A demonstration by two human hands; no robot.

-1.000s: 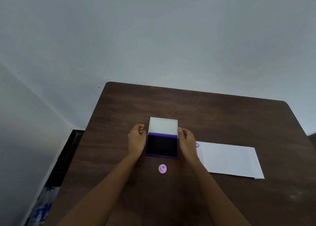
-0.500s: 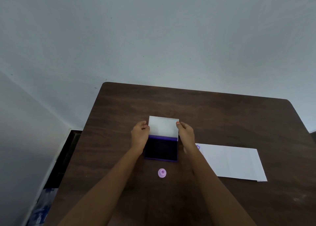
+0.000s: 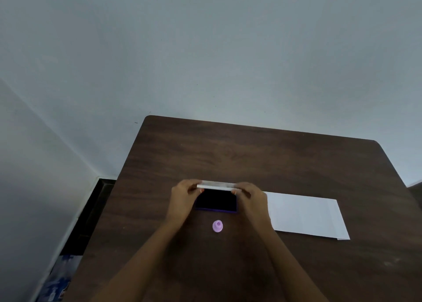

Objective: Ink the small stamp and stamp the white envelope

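A purple ink pad (image 3: 216, 202) with a dark inked face lies on the brown table (image 3: 251, 155). Its white lid (image 3: 217, 185) stands tilted up over the pad's far edge, seen nearly edge-on. My left hand (image 3: 185, 194) pinches the lid's left end and my right hand (image 3: 249, 195) pinches its right end. The small lilac stamp (image 3: 217, 226) stands alone on the table just in front of the pad, untouched. The white envelope (image 3: 303, 215) lies flat to the right of the pad, its left end partly hidden behind my right hand.
The table's left edge drops to a dark floor strip (image 3: 91, 210) along a pale wall. A blue-and-white object (image 3: 57, 279) lies on the floor at the lower left. Bare tabletop stretches behind the pad.
Both hands have swung the white lid from lying back flat to tilted up over the pad, so it now shows nearly edge-on. The stamp and envelope have stayed put.
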